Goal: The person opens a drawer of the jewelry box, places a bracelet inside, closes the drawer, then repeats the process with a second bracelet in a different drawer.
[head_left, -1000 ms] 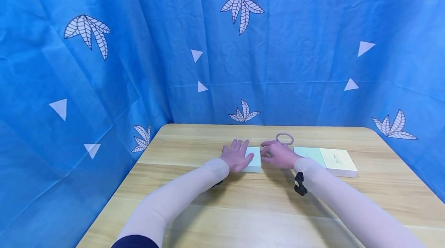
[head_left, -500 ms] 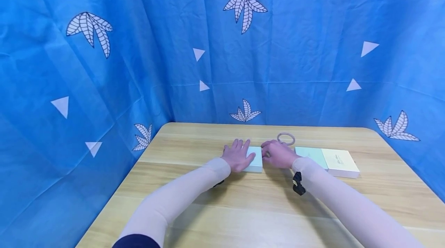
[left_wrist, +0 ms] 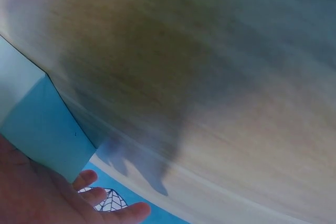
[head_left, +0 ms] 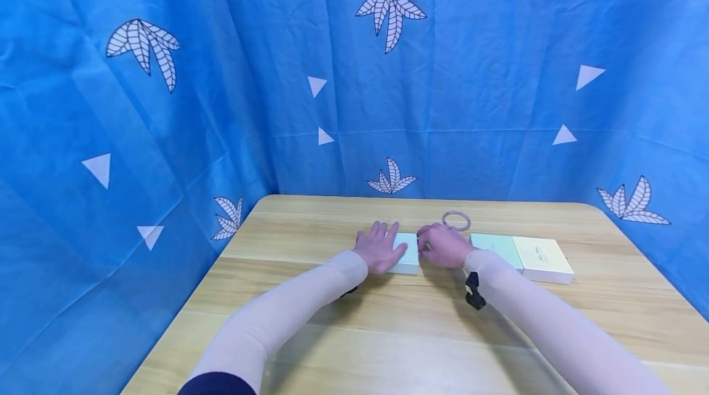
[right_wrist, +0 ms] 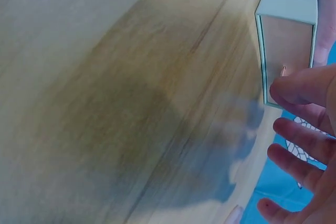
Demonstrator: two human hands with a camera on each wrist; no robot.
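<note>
A pale mint drawer box [head_left: 408,253] lies on the table in the head view. My left hand [head_left: 379,248] rests flat over its left part with fingers spread; in the left wrist view that hand [left_wrist: 47,195] lies along the box's mint side [left_wrist: 52,124]. At the box's right end is my right hand [head_left: 441,245]. The right wrist view shows the box's end with a pinkish inner drawer front [right_wrist: 286,45] and a small pull tab [right_wrist: 284,70]. Thumb and index finger of my right hand [right_wrist: 310,129] pinch at this tab, while the other fingers stay loosely bent.
To the right lie a mint box [head_left: 495,247] and a cream box [head_left: 543,258] with small lettering, side by side. Behind my right hand lies a pale purple ring [head_left: 456,220]. A blue patterned curtain [head_left: 471,75] hangs beyond the wooden table [head_left: 354,346].
My right hand's fingers have moved slightly left, up to the end of the box. The left hand has stayed on the box. The head view has shifted a little.
</note>
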